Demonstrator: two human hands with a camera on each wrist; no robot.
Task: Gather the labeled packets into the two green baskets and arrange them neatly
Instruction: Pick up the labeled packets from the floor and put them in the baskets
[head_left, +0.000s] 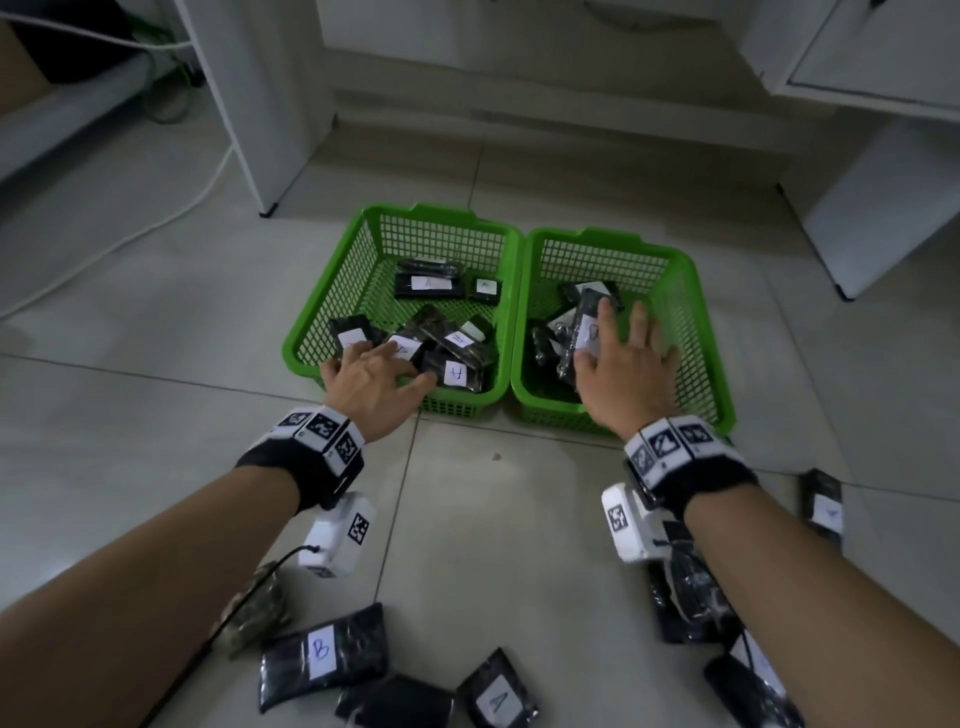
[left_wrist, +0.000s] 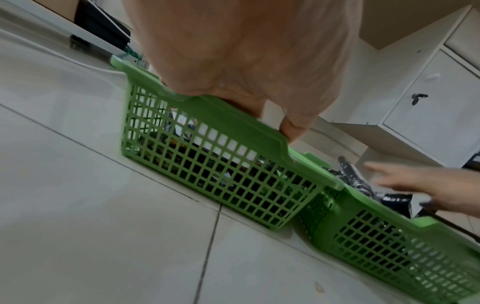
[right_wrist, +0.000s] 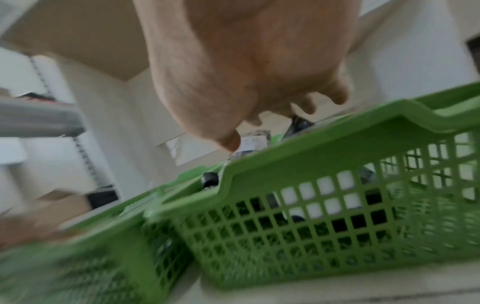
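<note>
Risk: both baskets hold loose, overlapping packets — spread fingers of the left hand (head_left: 371, 376) in the left basket (head_left: 332, 291) and the right hand (head_left: 621, 364) over the right basket (head_left: 691, 291) may scatter rather than square them. Floor packets (head_left: 322, 654) at 6 o'clock remain ungathered. Pale tiled floor (head_left: 130, 338); white cabinets (head_left: 883, 47) at 12 o'clock.

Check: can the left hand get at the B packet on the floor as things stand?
Probably yes. The left hand is open over the left basket, holding nothing, and the B packet lies uncovered on the floor beside that forearm; it would need pulling back.

Green plastic lattice baskets (head_left: 511, 312), glossy black packets (head_left: 322, 654), smooth floor tiles (head_left: 156, 338)
</note>
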